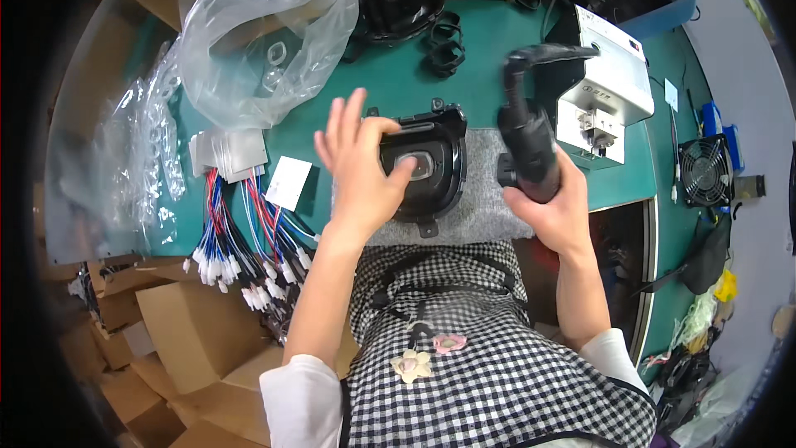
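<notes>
Black housing (444, 170) on grey mat (489, 174), just right of left hand (365, 174), thumb (401, 174) over it. Left fingers (335, 122) spread apart, contact unclear. Right hand (564, 211) clamped round black handheld tool (529, 149). Wire bundles (225, 228) left of left hand; white box (620, 79) beyond right hand.

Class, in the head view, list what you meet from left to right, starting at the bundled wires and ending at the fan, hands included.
Bundled wires → left hand → black housing → black handheld tool in the right hand → white box → black fan.
</notes>
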